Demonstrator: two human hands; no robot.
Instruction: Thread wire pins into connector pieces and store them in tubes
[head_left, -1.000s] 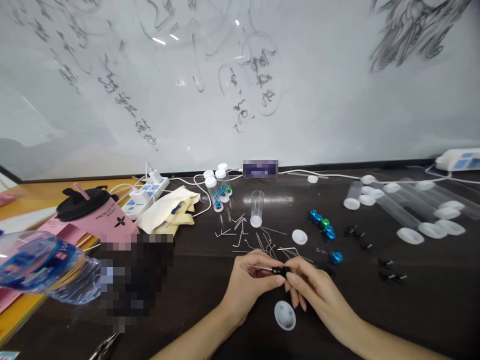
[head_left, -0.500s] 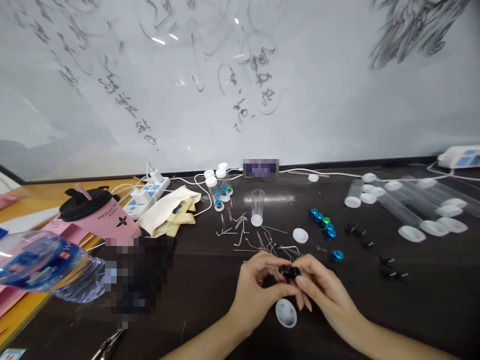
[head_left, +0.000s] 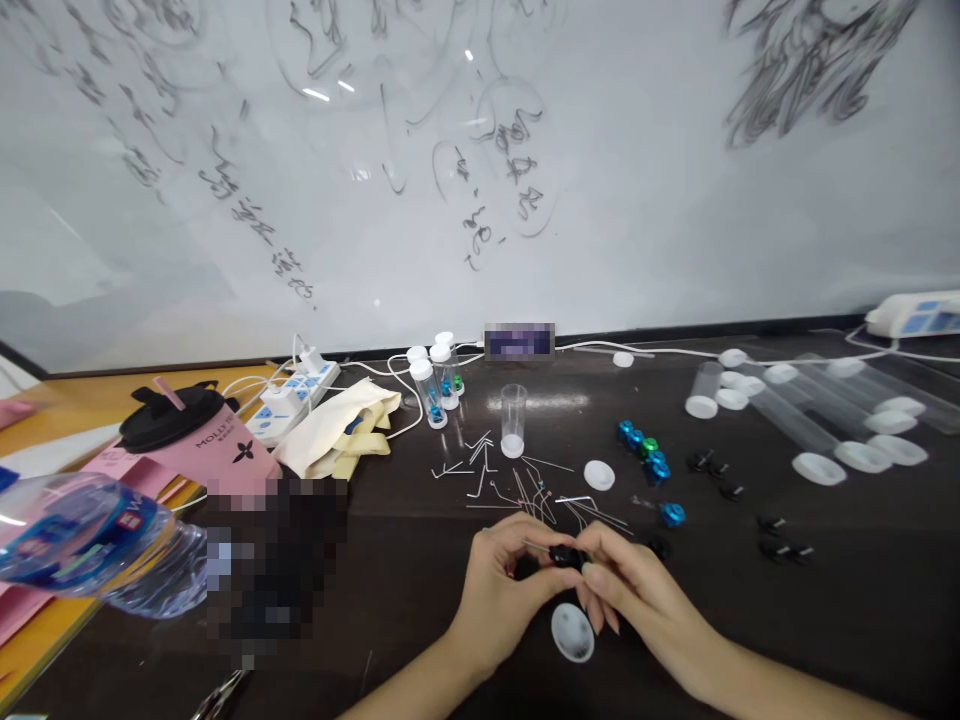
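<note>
Between my two hands is a small black part (head_left: 568, 556) with a thin metal rod pointing out to the left. My left hand (head_left: 491, 590) pinches it from the left with thumb and fingers. From the other side, my right hand (head_left: 645, 590) has its fingertips closed on the same part, hiding some of it. Just below them lies a small white round dish (head_left: 572, 633) with dark specks inside. Beyond my hands are scattered thin metal wires (head_left: 529, 490) and bent hex keys (head_left: 480, 455). A white cap (head_left: 599, 475) and an upright clear tube (head_left: 514, 412) are farther back.
Blue metal pieces (head_left: 658, 467), one green among them, and small black parts (head_left: 772, 523) lie right. Clear tubes (head_left: 795, 415) with white caps lie farther right. Filled capped tubes (head_left: 427, 390) stand behind. A pink cup (head_left: 217, 440) and a water bottle (head_left: 97, 540) are left.
Both hands have shifted slightly left with the black part still held between them. The whole view has moved a little; the things on the table look unchanged.
</note>
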